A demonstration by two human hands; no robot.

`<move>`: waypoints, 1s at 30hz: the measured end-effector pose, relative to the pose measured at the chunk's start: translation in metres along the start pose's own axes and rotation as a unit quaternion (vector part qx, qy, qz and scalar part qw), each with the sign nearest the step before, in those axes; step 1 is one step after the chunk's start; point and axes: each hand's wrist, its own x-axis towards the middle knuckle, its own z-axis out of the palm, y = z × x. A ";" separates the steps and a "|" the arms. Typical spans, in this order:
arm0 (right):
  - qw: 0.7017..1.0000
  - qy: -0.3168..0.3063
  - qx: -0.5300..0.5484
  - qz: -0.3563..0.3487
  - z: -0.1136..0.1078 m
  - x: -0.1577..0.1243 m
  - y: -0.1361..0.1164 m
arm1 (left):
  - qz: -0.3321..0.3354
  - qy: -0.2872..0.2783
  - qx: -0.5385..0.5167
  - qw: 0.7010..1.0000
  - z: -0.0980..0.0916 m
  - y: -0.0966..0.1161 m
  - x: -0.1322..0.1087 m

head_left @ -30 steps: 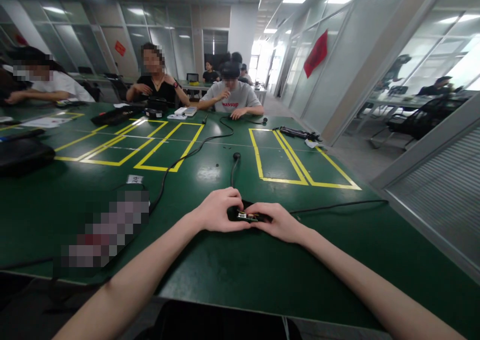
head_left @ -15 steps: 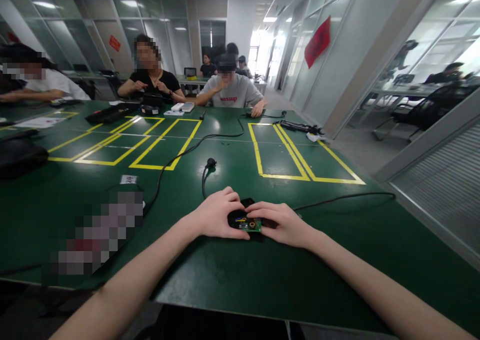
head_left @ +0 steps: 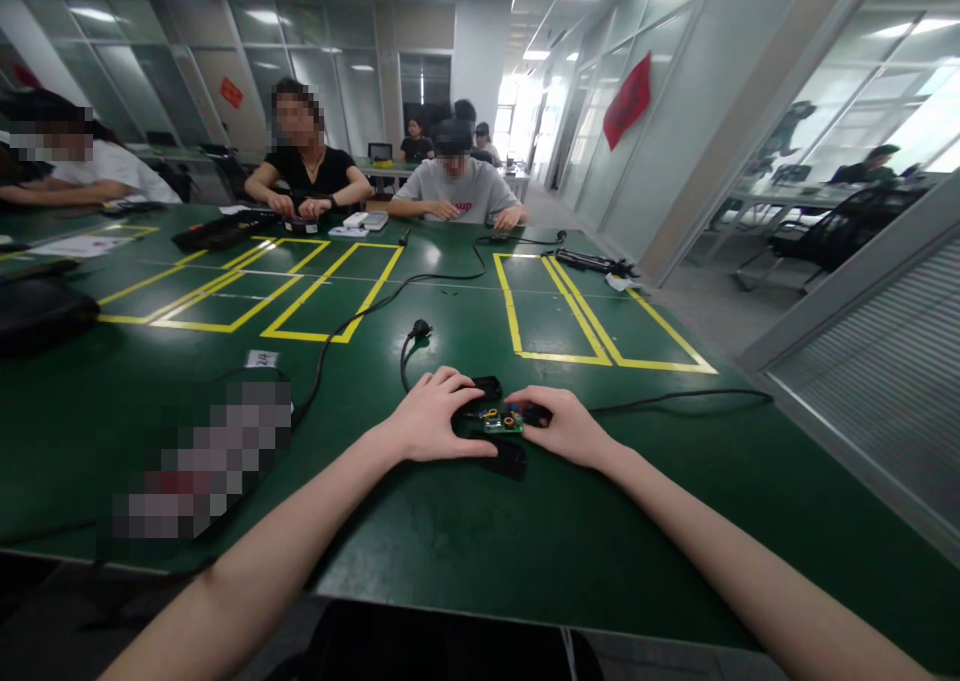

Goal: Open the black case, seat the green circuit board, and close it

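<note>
A small green circuit board [head_left: 504,421] with a copper-coloured ring coil and a yellow wire sits between my hands. My right hand [head_left: 564,427] pinches the board's right end, beside a dark part partly hidden by the fingers. On the other side, my left hand [head_left: 429,418] is spread, its thumb at one black casing half [head_left: 508,459] and its fingertips by the other black casing half [head_left: 489,387]. The board lies between the two halves. What is under my left palm is hidden.
A black plug [head_left: 421,330] on a cable stands beyond my hands. Another black cable [head_left: 675,397] runs off rightward. Yellow tape rectangles [head_left: 517,306] mark the green table [head_left: 600,551]. A blurred-out object [head_left: 210,461] lies at left. Several people sit across the table.
My hands have moved slightly apart. The black casing halves now show separated, above and below the circuit board. Across the table, a person's hand has come down from the face.
</note>
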 end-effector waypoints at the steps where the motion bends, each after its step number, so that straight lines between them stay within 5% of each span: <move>1: 1.000 -0.016 0.012 -0.007 -0.002 0.000 -0.001 | -0.002 0.006 -0.005 1.000 0.001 -0.001 0.000; 4: 0.997 -0.050 0.051 -0.031 -0.007 -0.002 -0.005 | 0.013 0.009 -0.032 0.999 0.004 -0.002 0.001; 11: 0.999 0.005 0.044 -0.013 0.008 0.001 0.001 | 0.050 -0.008 -0.068 0.996 0.008 -0.002 0.004; 24: 0.998 0.048 0.015 -0.033 0.024 0.009 -0.004 | 0.039 0.090 -0.104 0.990 0.001 -0.025 0.005; 30: 0.999 0.046 -0.002 -0.020 0.026 0.010 -0.004 | -0.014 0.027 -0.069 0.997 -0.001 -0.038 0.004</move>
